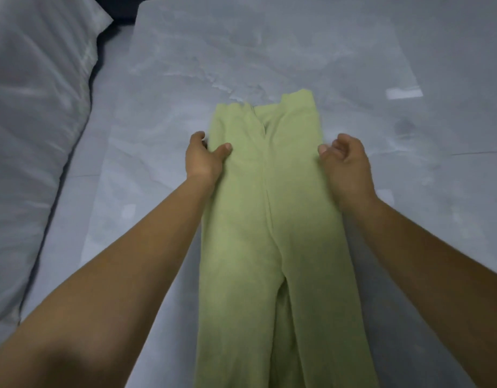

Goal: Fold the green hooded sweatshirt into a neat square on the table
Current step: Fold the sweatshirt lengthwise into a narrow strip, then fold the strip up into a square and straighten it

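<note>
Now left hand pinches sweatshirt; right hand curled at edge.

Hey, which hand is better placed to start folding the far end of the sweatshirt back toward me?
Probably the left hand: its thumb lies on the sweatshirt and it pinches the left edge. The right hand sits curled at the right edge; a grip there is unclear.

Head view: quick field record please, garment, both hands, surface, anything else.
garment: green sweatshirt, folded into a long narrow strip, lying flat
left hand: pinches its left edge, thumb on top
right hand: fingers curled at its right edge; grip unclear
surface: grey marbled table
other: pale pillow, far left
</note>
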The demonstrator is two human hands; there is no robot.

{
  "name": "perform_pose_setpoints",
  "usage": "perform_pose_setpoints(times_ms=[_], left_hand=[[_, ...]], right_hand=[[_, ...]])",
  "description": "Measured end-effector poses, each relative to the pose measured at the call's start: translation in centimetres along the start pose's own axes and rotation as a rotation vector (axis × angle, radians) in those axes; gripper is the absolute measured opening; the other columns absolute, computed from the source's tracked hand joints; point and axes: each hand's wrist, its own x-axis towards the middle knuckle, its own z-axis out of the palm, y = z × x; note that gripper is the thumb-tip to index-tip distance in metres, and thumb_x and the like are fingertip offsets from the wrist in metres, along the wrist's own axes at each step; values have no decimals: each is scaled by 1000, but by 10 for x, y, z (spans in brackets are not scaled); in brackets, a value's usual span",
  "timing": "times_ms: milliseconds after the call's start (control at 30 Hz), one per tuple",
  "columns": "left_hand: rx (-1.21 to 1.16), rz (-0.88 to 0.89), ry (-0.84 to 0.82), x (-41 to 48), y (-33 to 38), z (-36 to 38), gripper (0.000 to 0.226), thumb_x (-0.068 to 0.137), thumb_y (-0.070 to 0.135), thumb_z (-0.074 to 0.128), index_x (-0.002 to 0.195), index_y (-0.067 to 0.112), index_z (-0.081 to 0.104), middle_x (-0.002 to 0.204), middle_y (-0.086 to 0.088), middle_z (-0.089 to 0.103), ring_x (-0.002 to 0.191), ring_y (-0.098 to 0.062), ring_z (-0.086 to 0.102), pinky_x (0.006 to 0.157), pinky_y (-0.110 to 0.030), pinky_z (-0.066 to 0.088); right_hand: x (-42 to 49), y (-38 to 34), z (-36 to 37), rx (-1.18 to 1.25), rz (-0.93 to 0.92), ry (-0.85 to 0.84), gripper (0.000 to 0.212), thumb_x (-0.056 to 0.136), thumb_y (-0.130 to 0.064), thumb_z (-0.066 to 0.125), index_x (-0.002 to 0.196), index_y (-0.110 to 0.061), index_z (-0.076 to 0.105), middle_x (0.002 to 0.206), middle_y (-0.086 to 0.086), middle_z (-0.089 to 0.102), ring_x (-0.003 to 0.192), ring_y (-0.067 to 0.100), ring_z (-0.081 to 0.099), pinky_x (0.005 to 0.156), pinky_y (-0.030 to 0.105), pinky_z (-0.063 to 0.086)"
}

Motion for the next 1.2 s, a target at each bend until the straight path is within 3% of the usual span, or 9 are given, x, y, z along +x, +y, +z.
perform_pose_setpoints(times_ms=[100, 333, 467, 567, 733, 867, 1033, 1100, 1200], left_hand=[[-108, -99, 20, 21, 1, 0, 60, 74, 32, 75, 122, 6, 50, 121, -9, 59, 106, -27, 59, 96, -42, 48], [-94, -79, 17, 36, 3, 20, 28, 68, 33, 78, 69, 17, 55, 87, -6, 68, 87, -29, 66, 83, -43, 55], [-188, -208, -91, 39, 19, 13, 36, 72, 23, 77, 98, 2, 63, 96, -11, 66, 82, -28, 65, 76, -40, 56], [-298, -235, -186, 28, 27, 5, 35, 80, 8, 69, 112, -3, 60, 98, -13, 62, 64, -20, 59, 67, -35, 55], [-592, -151, -273, 5, 25, -29, 31, 86, 8, 60, 117, 1, 57, 97, -7, 66, 77, -16, 65, 66, -25, 58], [-557, -24, -342, -28, 42, -52, 25, 85, 12, 61, 109, 4, 61, 101, -7, 68, 86, -16, 68, 75, -24, 56], [-509, 28, -289, -103, 47, -76, 8, 83, 8, 62, 89, 11, 67, 79, 5, 73, 75, -6, 68, 65, -15, 52], [-475, 52, -227, -141, 37, -79, 15, 81, 6, 64, 85, 20, 67, 92, 2, 72, 84, -6, 67, 68, -11, 50], [-361, 85, -59, -195, 17, -84, 36, 82, 0, 61, 79, 36, 60, 119, 4, 52, 95, 0, 56, 76, -1, 41]], right_hand=[[44, -11, 18, -64, 46, 4, 56, 84, -31, 62, 131, -9, 40, 119, 4, 49, 112, 18, 49, 103, 31, 37], [97, -45, 41, -71, 364, -245, 55, 77, -27, 71, 122, -3, 53, 113, 5, 59, 91, 20, 55, 75, 36, 43], [95, -52, 32, 59, 435, -340, 34, 82, -24, 66, 112, -10, 59, 84, -1, 63, 70, 13, 59, 55, 29, 47], [85, -45, 27, 256, 343, -295, 40, 80, -15, 67, 118, -7, 59, 80, 0, 69, 68, 13, 66, 55, 26, 54], [53, -53, 11, 361, 128, -240, 23, 78, -10, 69, 100, -12, 63, 80, -4, 70, 71, 10, 68, 60, 24, 55], [15, -74, -13, 256, -20, -242, 26, 79, -9, 68, 104, -11, 63, 91, -1, 68, 81, 11, 66, 75, 24, 54], [-55, -82, -50, 207, -137, -219, 24, 77, -1, 67, 98, -13, 63, 84, -5, 65, 62, -9, 63, 62, 9, 51], [-87, -71, -58, 146, -190, -213, 27, 75, 1, 69, 95, -18, 64, 84, -10, 64, 64, -15, 60, 65, 5, 49], [-134, -49, -70, -11, -293, -272, 37, 75, -11, 70, 78, -48, 67, 79, -27, 66, 75, -15, 58, 72, 4, 44]])
